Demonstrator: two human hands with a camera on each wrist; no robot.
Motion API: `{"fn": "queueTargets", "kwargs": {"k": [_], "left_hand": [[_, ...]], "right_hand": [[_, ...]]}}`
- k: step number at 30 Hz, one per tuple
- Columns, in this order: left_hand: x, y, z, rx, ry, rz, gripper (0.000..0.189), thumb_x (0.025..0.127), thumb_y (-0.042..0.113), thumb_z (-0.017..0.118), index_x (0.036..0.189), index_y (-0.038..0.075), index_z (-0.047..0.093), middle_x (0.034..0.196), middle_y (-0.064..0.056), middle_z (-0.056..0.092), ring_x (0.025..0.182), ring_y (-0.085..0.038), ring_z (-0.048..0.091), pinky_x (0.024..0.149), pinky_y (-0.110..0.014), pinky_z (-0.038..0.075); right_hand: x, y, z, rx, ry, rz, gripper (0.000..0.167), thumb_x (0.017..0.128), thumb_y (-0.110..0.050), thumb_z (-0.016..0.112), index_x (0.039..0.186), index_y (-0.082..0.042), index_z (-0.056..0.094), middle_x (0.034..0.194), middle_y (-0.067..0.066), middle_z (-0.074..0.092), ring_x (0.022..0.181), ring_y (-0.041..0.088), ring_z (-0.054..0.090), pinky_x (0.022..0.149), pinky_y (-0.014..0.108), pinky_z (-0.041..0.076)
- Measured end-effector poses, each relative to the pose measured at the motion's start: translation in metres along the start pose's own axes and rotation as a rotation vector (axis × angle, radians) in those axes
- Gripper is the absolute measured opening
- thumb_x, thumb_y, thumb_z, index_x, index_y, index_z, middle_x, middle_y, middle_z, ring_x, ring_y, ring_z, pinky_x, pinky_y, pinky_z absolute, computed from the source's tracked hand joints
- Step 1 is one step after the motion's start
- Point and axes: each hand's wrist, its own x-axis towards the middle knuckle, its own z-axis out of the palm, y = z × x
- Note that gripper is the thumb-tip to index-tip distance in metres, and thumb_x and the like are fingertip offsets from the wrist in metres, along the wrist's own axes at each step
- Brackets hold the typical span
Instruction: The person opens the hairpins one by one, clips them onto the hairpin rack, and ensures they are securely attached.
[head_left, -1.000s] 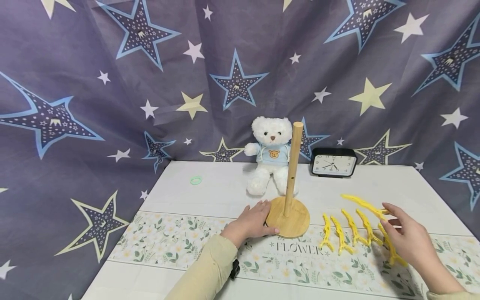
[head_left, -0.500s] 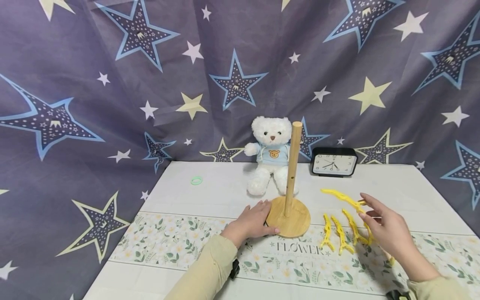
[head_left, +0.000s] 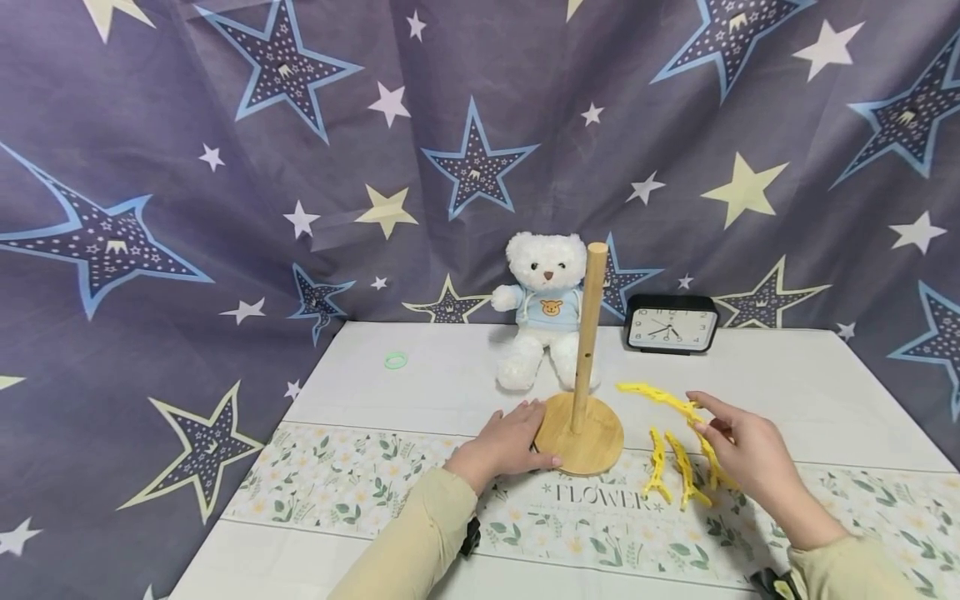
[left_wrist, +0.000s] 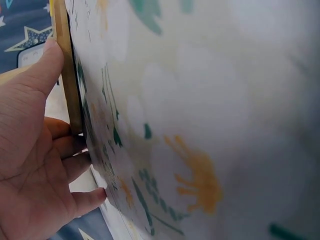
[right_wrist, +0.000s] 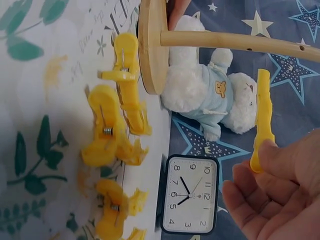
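Note:
A wooden stand (head_left: 588, 333) rises upright from a round base (head_left: 596, 425) near the table's middle. My left hand (head_left: 501, 442) holds the base's left edge. In the left wrist view, the thumb lies on the board's edge (left_wrist: 64, 75) and the fingertips are at its lower end. My right hand (head_left: 738, 442) pinches one end of a long, curved yellow plastic spring clip (head_left: 651, 392), raised to the right of the stand. Below it, more yellow clips (right_wrist: 104, 120) with metal springs lie side by side on the table, some hidden behind the right hand in the head view.
A white teddy bear (head_left: 546, 267) in a blue top sits behind the stand. Right of it stands a black alarm clock (head_left: 671, 327). A pale green ring (head_left: 395, 360) lies at the back left of the table (head_left: 330, 392), before a starry curtain (head_left: 247, 192).
My right hand has moved left with the yellow clip, from above the right end of the row toward the stand. The left hand has stayed at the base.

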Motion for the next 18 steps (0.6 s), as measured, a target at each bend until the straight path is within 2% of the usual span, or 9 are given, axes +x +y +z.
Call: {"fn": "queueTargets", "kwargs": {"k": [6, 10, 14, 18], "left_hand": [[-0.001, 0.001, -0.001, 0.001, 0.0, 0.002, 0.095, 0.088, 0.063, 0.058, 0.155, 0.006, 0.023, 0.159, -0.01, 0.026, 0.146, -0.024, 0.023, 0.115, -0.054, 0.022], [-0.001, 0.001, -0.002, 0.009, -0.001, 0.001, 0.095, 0.088, 0.064, 0.058, 0.155, 0.006, 0.023, 0.159, -0.01, 0.026, 0.146, -0.024, 0.023, 0.115, -0.054, 0.022], [-0.001, 0.001, -0.002, 0.012, 0.001, -0.003, 0.095, 0.088, 0.063, 0.058, 0.155, 0.006, 0.023, 0.159, -0.01, 0.026, 0.146, -0.024, 0.023, 0.115, -0.053, 0.023], [0.0, 0.002, -0.002, 0.007, 0.001, -0.003, 0.095, 0.088, 0.063, 0.058, 0.155, 0.006, 0.023, 0.159, -0.01, 0.026, 0.146, -0.024, 0.024, 0.115, -0.053, 0.022]], "right_hand": [[0.003, -0.006, 0.006, -0.012, 0.013, -0.021, 0.035, 0.093, -0.002, 0.062, 0.128, -0.003, 0.063, 0.063, 0.0, 0.058, 0.049, 0.011, 0.04, 0.043, 0.026, 0.033], [0.005, -0.012, 0.01, -0.015, 0.017, -0.009, 0.033, 0.092, -0.003, 0.065, 0.125, -0.005, 0.066, 0.059, -0.002, 0.057, 0.047, 0.011, 0.04, 0.042, 0.026, 0.032], [0.007, -0.016, 0.015, -0.028, 0.005, 0.012, 0.031, 0.091, -0.005, 0.067, 0.122, -0.007, 0.069, 0.064, 0.004, 0.064, 0.048, 0.013, 0.043, 0.045, 0.027, 0.034], [0.011, -0.017, 0.022, -0.043, 0.044, -0.037, 0.028, 0.088, -0.001, 0.069, 0.115, -0.005, 0.072, 0.083, 0.014, 0.073, 0.056, 0.017, 0.056, 0.052, 0.031, 0.042]]}}
